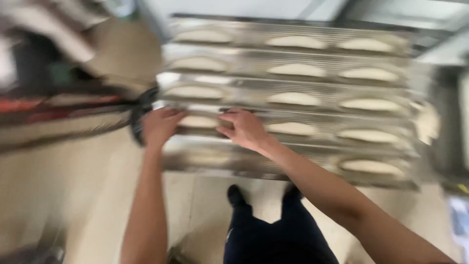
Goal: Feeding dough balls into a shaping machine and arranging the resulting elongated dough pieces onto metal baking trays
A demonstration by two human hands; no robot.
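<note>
Risk, as judged from this view: tipping or sliding of the tray (293, 117). Cause: both hands placed at the left portion of the near edges, with most of the tray's width extending unsupported to the right of the right hand (246, 129). Uneven lift or pull there could tilt the channels and roll the loaves (293, 128) toward the low side.

Second risk: denting of soft dough. Cause: right hand resting directly beside a loaf (198, 121) lying between the two hands; finger contact with it cannot be confirmed because of motion blur.

Third risk: a stumble or knock. Cause: feet (237, 195) on the floor directly below the near edge, and a dark object (139, 115) just left of the left hand (161, 126), close enough to catch.

Pose: both arms extended forward and upward from the lower frame, forearms bare. Left hand curled over the tray's left near corner, fingers bent, apparently gripping the metal. Right hand palm-down, fingers bent over a channel ridge just right of the loaf; firm grip or mere rest cannot be told.

Tray location: directly ahead of the hands, above floor level, ridged metal, several rows of pale loaves beyond and to the right of the hands.
</note>
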